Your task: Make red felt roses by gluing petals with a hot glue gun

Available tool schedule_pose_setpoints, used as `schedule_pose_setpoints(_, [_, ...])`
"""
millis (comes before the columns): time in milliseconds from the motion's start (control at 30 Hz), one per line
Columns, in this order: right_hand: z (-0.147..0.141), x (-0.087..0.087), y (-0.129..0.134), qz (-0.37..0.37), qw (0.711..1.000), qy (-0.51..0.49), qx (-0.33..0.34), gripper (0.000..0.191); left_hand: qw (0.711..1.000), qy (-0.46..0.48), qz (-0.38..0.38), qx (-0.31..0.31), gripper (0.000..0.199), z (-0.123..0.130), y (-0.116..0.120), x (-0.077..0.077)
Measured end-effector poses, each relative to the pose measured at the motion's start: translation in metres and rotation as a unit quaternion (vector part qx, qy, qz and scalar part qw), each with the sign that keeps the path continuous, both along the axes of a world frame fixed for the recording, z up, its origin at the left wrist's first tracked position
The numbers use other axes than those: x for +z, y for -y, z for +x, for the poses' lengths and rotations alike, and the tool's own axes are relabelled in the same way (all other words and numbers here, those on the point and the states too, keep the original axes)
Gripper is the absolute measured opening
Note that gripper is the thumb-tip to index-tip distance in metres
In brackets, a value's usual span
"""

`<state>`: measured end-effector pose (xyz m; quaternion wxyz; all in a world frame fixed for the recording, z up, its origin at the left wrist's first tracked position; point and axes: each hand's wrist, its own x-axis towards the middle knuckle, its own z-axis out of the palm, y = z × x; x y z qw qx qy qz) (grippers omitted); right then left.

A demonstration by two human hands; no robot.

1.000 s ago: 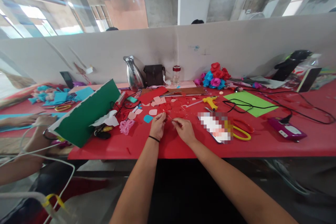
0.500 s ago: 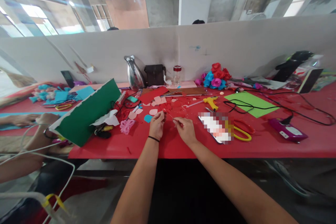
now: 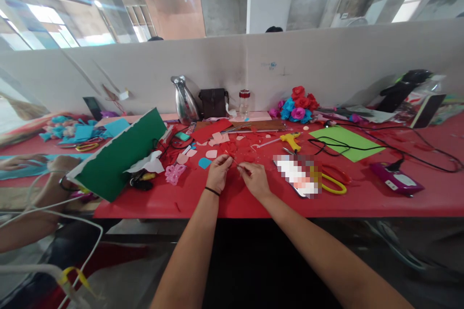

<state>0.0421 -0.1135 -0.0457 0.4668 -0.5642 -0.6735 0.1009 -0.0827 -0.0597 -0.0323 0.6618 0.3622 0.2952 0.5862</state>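
Observation:
My left hand (image 3: 219,174) is over the red tabletop (image 3: 232,205), fingertips pinched at a small red paper piece (image 3: 229,153). Close on its right, my right hand (image 3: 255,179) pinches the lower end of a thin stick, which slants up toward the left fingertips. The stick is too fine to make out well, and whether the paper is fixed to it I cannot tell. Left of my hands lie a blue paper petal (image 3: 204,163) and several pale pink petals. A phone (image 3: 295,174) lies to the right, beside yellow-and-red-handled scissors (image 3: 334,185).
A yellow glue gun (image 3: 291,142) and a green sheet (image 3: 350,143) with a black cable across it lie right of centre. A purple power strip (image 3: 397,178) is farther right. At left a green board (image 3: 121,159) leans beside a co-worker's hands. A metal jug (image 3: 185,101) stands behind.
My two hands have come slightly closer together, the left moving a little right. The co-worker's hands at the left have shifted on the blue paper.

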Motion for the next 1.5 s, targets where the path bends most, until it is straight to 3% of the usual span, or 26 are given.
schedule_pose_setpoints(1000, [-0.0011, 0.0056, 0.0001, -0.008, 0.995, -0.046, 0.085, 0.022, 1.0, 0.017, -0.005, 0.006, 0.023, -0.0026, -0.0006, 0.0])
schedule_pose_setpoints(1500, [-0.0014, 0.0049, 0.0004, -0.029, 0.994, -0.07, 0.082, 0.021, 1.0, 0.005, 0.001, -0.004, 0.025, -0.0025, 0.0006, -0.0003])
